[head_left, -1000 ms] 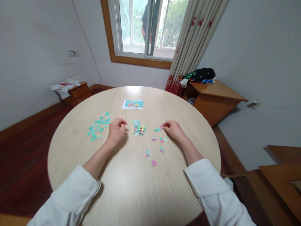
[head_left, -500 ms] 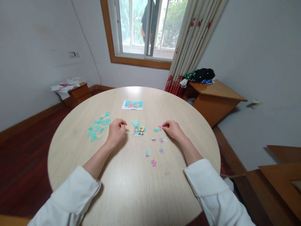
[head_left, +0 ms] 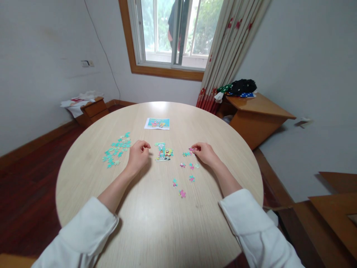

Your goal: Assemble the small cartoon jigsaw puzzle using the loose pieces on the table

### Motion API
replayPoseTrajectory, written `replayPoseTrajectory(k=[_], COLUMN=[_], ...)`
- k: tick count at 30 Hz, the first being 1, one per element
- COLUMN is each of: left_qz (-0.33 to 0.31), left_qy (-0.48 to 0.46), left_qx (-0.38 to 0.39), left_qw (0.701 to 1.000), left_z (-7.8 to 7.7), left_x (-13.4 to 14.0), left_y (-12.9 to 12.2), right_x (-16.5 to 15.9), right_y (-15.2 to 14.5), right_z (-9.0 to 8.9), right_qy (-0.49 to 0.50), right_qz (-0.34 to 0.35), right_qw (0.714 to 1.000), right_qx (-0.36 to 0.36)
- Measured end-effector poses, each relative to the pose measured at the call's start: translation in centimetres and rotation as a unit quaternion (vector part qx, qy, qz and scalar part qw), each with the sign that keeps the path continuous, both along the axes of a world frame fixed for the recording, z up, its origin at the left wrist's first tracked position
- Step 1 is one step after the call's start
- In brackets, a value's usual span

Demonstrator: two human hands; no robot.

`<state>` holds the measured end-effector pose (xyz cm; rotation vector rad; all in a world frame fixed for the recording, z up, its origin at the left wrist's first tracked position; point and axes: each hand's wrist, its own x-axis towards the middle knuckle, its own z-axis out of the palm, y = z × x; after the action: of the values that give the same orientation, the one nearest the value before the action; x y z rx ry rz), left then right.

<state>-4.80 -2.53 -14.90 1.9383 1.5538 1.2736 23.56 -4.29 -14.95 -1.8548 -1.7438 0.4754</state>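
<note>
My right hand (head_left: 205,152) pinches a pink puzzle piece (head_left: 191,149) between thumb and fingertips, just above the tabletop. Teal puzzle pieces (head_left: 186,154) lie right beside it. Loosely curled, my left hand (head_left: 139,154) rests on the table with no piece visible in its fingers. Between the hands is a partly joined jigsaw puzzle (head_left: 161,152), with a yellow cartoon figure at its right side. Nearer to me are several loose pieces, among them a pink and yellow piece (head_left: 182,194), a teal and pink piece (head_left: 174,182) and another teal and pink piece (head_left: 192,178).
Left of my left hand spreads a pile of mostly teal pieces (head_left: 114,150). A printed picture sheet (head_left: 157,124) lies farther back on the round wooden table (head_left: 145,223). Beyond the table stand a wooden cabinet (head_left: 259,111) with cloths on top and a floral curtain (head_left: 231,44).
Both hands stay almost where they were, the right one still holding the pink piece. The camera view has shifted very slightly.
</note>
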Motion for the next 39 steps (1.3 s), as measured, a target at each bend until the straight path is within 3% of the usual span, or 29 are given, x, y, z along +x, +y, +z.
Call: replayPoseTrajectory(k=[29, 33, 36, 39], left_qz=[0.003, 0.006, 0.006, 0.006], left_qy=[0.007, 0.015, 0.012, 0.014], left_qx=[0.000, -0.007, -0.001, 0.000], left_qw=[1.000, 1.000, 1.000, 1.000], left_z=[0.2, 0.3, 0.4, 0.4], left_x=[0.1, 0.2, 0.2, 0.2], left_y=[-0.1, -0.2, -0.2, -0.2], right_x=[-0.7, -0.8, -0.5, 0.0], right_y=[-0.2, 0.1, 0.7, 1.3], right_z=[0.4, 0.5, 0.1, -0.3], right_qy=[-0.020, 0.082, 0.239, 0.298], right_qz=[-0.039, -0.079, -0.093, -0.086], right_qw=[0.999, 0.992, 0.962, 0.942], right_qx=[-0.005, 0.056, 0.099, 0.130])
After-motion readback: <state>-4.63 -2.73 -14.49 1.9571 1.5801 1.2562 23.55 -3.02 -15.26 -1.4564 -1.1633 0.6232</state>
